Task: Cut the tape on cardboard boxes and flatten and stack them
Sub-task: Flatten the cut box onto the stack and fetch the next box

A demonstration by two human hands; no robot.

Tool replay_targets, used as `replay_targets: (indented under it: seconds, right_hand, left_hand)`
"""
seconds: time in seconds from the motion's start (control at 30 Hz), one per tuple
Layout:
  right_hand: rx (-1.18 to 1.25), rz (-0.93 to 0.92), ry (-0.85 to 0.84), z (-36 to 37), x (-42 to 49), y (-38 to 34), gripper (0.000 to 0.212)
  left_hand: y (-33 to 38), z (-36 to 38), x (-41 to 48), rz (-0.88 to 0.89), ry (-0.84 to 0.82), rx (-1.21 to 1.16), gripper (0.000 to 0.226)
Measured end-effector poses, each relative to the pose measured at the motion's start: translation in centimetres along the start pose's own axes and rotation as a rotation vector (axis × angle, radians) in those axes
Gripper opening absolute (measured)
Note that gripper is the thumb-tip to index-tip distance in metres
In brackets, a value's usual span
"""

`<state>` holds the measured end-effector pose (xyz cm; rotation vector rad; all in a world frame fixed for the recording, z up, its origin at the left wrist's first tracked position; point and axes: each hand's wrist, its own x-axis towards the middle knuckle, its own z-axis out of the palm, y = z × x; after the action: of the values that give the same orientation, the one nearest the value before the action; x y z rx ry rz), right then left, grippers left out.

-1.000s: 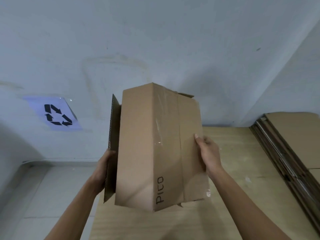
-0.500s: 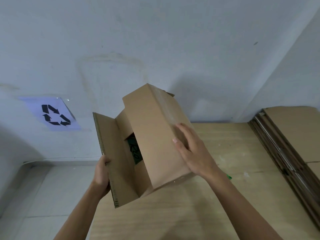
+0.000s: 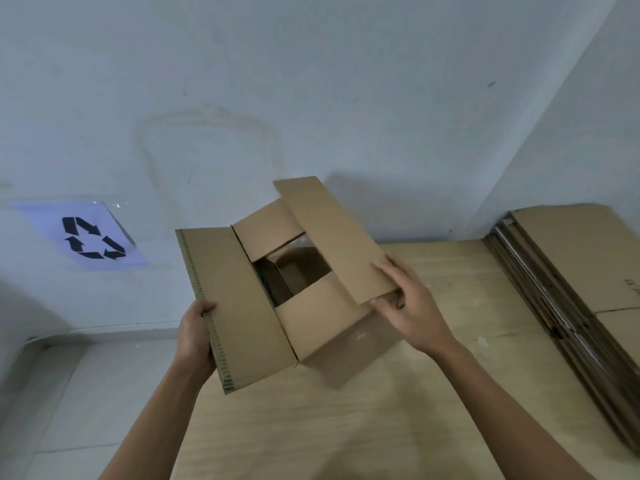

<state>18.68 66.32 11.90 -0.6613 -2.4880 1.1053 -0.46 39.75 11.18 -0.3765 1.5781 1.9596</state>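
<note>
As the left hand (image 3: 194, 337) grips the left flap (image 3: 235, 306) by its edge and the right hand (image 3: 412, 313) pinches the right flap (image 3: 332, 237), the open box (image 3: 311, 327) hangs mid-frame over the table (image 3: 346, 427), where an uneven pull could tear a flap.

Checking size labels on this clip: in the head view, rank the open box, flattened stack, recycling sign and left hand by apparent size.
1. open box and flattened stack: alike, stack cut by the frame edge, so unranked.
2. recycling sign.
3. left hand, smallest.
</note>
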Motion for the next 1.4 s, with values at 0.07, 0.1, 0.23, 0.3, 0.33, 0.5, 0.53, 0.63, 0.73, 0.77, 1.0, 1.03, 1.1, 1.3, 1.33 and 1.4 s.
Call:
replay_targets:
  seconds: [0.07, 0.1, 0.23, 0.3, 0.33, 0.5, 0.53, 0.63, 0.73, 0.77, 1.0, 1.03, 1.1, 1.3, 1.33, 1.4]
  right_hand:
    - [0.191, 0.091, 0.135, 0.8, -0.1, 0.3, 0.044]
    - [0.268, 0.183, 0.218, 1.3, 0.0, 0.5, 0.032]
    - [0.896, 0.512, 0.468, 2.3, 1.0, 0.9, 0.032]
    - [1.083, 0.535, 0.467, 2.5, 1.4, 0.4, 0.027]
    - [1.134, 0.547, 0.466, 2.6, 1.5, 0.2, 0.028]
    - [1.210, 0.629, 0.463, 2.6, 1.5, 1.1, 0.039]
    - [1.219, 0.637, 0.445, 2.4, 1.4, 1.3, 0.038]
    - [1.242, 0.635, 0.425, 2.1, 1.2, 1.7, 0.036]
    - [1.216, 0.608, 0.493, 1.9, 1.2, 1.6, 0.036]
    - [1.179, 0.596, 0.518, 1.9, 1.4, 1.6, 0.036]
    - [0.469, 0.498, 0.385, 4.1, 3.3, -0.9, 0.042]
    - [0.427, 0.457, 0.307, 4.5, 3.4, -1.6, 0.041]
    - [0.362, 0.385, 0.159, 5.3, 3.2, -2.6, 0.042]
    - [0.297, 0.186, -0.145, 8.9, 2.7, -3.9, 0.052]
    - [0.290, 0.127, -0.208, 9.6, 2.6, -4.0, 0.051]
    - [0.259, 0.030, -0.311, 10.8, 2.3, -4.2, 0.054]
  left_hand:
    - [0.0, -0.1, 0.6, 0.029, 0.018, 0.070, 0.022]
    - [-0.1, -0.3, 0.9, 0.088, 0.030, 0.144, 0.029]
    - [0.0, -1.2, 2.9, 0.492, 0.121, 0.814, 0.102]
    - [0.2, -1.0, 4.2, 0.666, 0.136, 1.251, 0.109]
    - [0.5, -0.6, 4.9, 0.723, 0.113, 1.398, 0.110]
    - [2.5, 1.9, 7.8, 0.725, 0.030, 1.701, 0.123]
    - [2.9, 2.1, 8.3, 0.720, 0.047, 1.729, 0.122]
    - [4.0, 2.2, 8.9, 0.760, 0.101, 1.746, 0.111]
    - [4.9, 2.8, 7.8, 0.796, 0.074, 1.597, 0.080]
    - [5.4, 3.2, 7.1, 0.754, 0.067, 1.501, 0.064]
    - [5.3, 5.0, 5.8, 0.315, 0.005, 0.581, 0.038]
    - [4.7, 5.3, 5.8, 0.271, 0.000, 0.465, 0.037]
    - [3.8, 6.2, 5.1, 0.197, -0.050, 0.292, 0.037]
    - [2.2, 8.1, 2.4, -0.048, -0.380, -0.160, 0.063]
    - [2.2, 8.4, 2.0, -0.063, -0.430, -0.192, 0.066]
    - [2.0, 9.0, 0.9, -0.068, -0.472, -0.159, 0.065]
